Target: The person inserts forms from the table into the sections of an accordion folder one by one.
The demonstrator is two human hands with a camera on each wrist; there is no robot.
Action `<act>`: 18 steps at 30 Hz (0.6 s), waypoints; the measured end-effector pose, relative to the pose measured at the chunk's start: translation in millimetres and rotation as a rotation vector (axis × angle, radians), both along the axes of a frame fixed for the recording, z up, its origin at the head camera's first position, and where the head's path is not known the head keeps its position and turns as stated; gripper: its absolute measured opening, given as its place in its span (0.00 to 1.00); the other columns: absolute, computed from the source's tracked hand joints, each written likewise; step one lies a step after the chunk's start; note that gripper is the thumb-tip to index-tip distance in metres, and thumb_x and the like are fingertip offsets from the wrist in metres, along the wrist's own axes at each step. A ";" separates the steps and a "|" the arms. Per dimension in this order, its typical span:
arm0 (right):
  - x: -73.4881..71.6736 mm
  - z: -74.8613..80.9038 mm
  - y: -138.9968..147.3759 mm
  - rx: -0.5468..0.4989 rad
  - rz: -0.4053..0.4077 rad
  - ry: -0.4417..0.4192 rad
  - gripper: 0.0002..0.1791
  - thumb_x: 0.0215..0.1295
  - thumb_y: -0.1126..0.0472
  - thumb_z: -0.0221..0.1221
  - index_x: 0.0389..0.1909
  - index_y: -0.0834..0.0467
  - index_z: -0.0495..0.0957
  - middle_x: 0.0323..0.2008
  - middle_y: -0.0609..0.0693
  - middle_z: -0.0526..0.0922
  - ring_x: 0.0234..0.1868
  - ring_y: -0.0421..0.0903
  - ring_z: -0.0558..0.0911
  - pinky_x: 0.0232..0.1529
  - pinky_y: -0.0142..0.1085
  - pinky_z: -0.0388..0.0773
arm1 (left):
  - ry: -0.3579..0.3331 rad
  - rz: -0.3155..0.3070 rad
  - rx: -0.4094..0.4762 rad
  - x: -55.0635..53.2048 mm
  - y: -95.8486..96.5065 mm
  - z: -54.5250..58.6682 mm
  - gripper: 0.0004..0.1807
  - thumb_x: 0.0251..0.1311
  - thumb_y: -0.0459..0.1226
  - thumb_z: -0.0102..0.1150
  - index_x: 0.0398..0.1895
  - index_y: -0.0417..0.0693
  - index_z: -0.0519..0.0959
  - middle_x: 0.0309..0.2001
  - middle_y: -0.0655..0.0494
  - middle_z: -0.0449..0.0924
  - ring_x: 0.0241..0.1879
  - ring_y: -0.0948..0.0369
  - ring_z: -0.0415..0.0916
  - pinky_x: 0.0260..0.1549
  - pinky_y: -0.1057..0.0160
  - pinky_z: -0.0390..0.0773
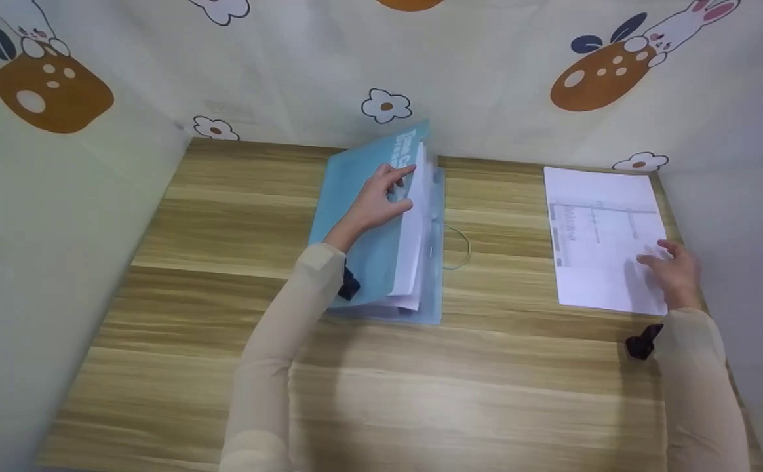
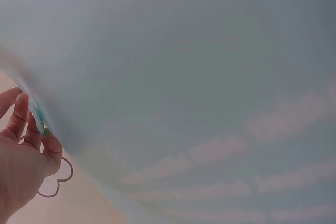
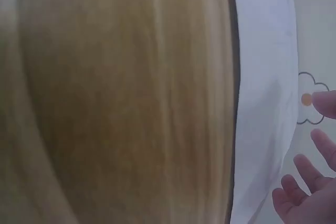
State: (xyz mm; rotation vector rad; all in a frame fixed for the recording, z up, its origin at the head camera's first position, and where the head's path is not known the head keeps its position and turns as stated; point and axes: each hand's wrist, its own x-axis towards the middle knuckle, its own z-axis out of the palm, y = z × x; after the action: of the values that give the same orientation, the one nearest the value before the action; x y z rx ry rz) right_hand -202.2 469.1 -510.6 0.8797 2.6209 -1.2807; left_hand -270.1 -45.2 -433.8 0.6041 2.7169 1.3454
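A light-blue file folder [image 1: 349,177] with white lettering lies on the wooden table, its front cover partly lifted. White sheets [image 1: 410,262] show inside along its right side. My left hand [image 1: 376,202] pinches the free edge of the cover; the left wrist view has the fingers and thumb at that edge, beside a small teal piece [image 2: 38,116]. At the right, a printed sheet [image 1: 598,282] lies flat. Over its right edge is my right hand [image 1: 678,274], fingers spread and holding nothing. Whether it touches the sheet I cannot tell.
A thin green elastic loop [image 1: 469,249] sticks out from the folder's right side onto the wooden table [image 1: 499,367]. Pale cloth walls [image 1: 303,72] with rabbit and flower prints stand behind and at both sides. Each wrist carries a small black device [image 1: 644,342].
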 end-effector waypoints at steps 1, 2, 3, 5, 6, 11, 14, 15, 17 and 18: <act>4.0 6.7 -3.6 0.001 0.002 -0.011 0.40 0.56 0.52 0.56 0.65 0.62 0.50 0.66 0.60 0.43 0.63 0.57 0.48 0.58 0.47 0.51 | 0.001 -0.001 0.005 -0.1 0.0 -0.1 0.32 0.47 0.38 0.53 0.61 0.51 0.65 0.37 0.55 0.63 0.35 0.60 0.60 0.30 0.66 0.62; 7.6 12.4 -6.5 0.006 0.007 -0.025 0.40 0.56 0.53 0.56 0.65 0.63 0.49 0.66 0.61 0.42 0.64 0.58 0.47 0.58 0.47 0.50 | 0.000 -0.001 0.007 -0.1 0.0 -0.2 0.32 0.47 0.38 0.53 0.61 0.51 0.65 0.37 0.55 0.63 0.35 0.60 0.60 0.30 0.66 0.62; 10.8 16.8 -9.0 0.007 0.009 -0.036 0.41 0.56 0.54 0.56 0.66 0.64 0.48 0.65 0.62 0.42 0.64 0.59 0.46 0.58 0.48 0.49 | -0.002 0.000 0.005 -0.1 -0.1 -0.2 0.32 0.47 0.38 0.53 0.61 0.51 0.65 0.37 0.55 0.63 0.35 0.60 0.60 0.30 0.66 0.62; 15.7 21.7 -11.5 0.019 0.028 -0.061 0.43 0.56 0.54 0.57 0.66 0.65 0.45 0.65 0.64 0.41 0.63 0.61 0.45 0.58 0.49 0.49 | -0.005 0.001 0.001 -0.3 -0.2 -0.5 0.32 0.47 0.38 0.54 0.61 0.51 0.65 0.37 0.55 0.62 0.35 0.60 0.60 0.30 0.66 0.62; 17.1 22.8 -11.9 0.027 0.034 -0.077 0.44 0.56 0.54 0.57 0.66 0.64 0.43 0.65 0.65 0.41 0.63 0.61 0.44 0.57 0.49 0.49 | -0.005 0.002 -0.001 -0.3 -0.4 -0.8 0.32 0.47 0.38 0.54 0.61 0.51 0.65 0.37 0.55 0.62 0.35 0.60 0.60 0.30 0.66 0.62; 17.8 22.9 -11.1 0.069 0.068 -0.083 0.47 0.54 0.54 0.58 0.66 0.66 0.40 0.64 0.67 0.42 0.62 0.63 0.45 0.57 0.50 0.47 | -0.001 0.005 -0.001 -0.1 -0.7 -1.2 0.32 0.47 0.39 0.54 0.61 0.52 0.65 0.37 0.56 0.62 0.35 0.61 0.60 0.30 0.66 0.63; 17.3 22.5 -9.3 0.086 0.089 -0.087 0.49 0.53 0.53 0.59 0.65 0.67 0.40 0.63 0.69 0.43 0.61 0.64 0.45 0.57 0.51 0.47 | -0.009 0.009 -0.002 0.0 -0.7 -0.8 0.32 0.47 0.39 0.54 0.61 0.53 0.65 0.37 0.56 0.62 0.35 0.61 0.60 0.31 0.67 0.63; 17.4 22.3 -8.7 0.103 0.102 -0.086 0.49 0.52 0.53 0.60 0.65 0.68 0.40 0.62 0.70 0.44 0.61 0.65 0.45 0.57 0.52 0.47 | -0.008 0.006 -0.002 0.1 -0.7 -0.2 0.32 0.47 0.38 0.54 0.61 0.53 0.65 0.37 0.56 0.62 0.35 0.61 0.60 0.31 0.66 0.63; 17.9 22.2 -7.6 0.133 0.128 -0.083 0.50 0.51 0.54 0.61 0.65 0.69 0.41 0.61 0.71 0.45 0.60 0.66 0.46 0.56 0.52 0.47 | -0.007 0.002 0.000 0.2 -0.9 0.9 0.32 0.46 0.37 0.53 0.61 0.52 0.65 0.37 0.55 0.63 0.34 0.60 0.60 0.30 0.66 0.62; 18.2 22.1 -6.8 0.150 0.141 -0.082 0.50 0.50 0.54 0.61 0.64 0.70 0.41 0.61 0.72 0.46 0.60 0.67 0.46 0.56 0.52 0.48 | -0.005 0.001 -0.002 0.3 -1.0 1.3 0.32 0.46 0.37 0.53 0.61 0.52 0.65 0.37 0.55 0.63 0.34 0.60 0.60 0.30 0.66 0.62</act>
State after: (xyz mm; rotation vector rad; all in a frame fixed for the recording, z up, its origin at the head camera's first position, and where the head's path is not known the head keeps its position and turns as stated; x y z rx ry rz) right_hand -184.0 462.4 -488.5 0.7333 2.6874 -1.0045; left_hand -269.8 -46.1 -432.5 0.5987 2.7145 1.3419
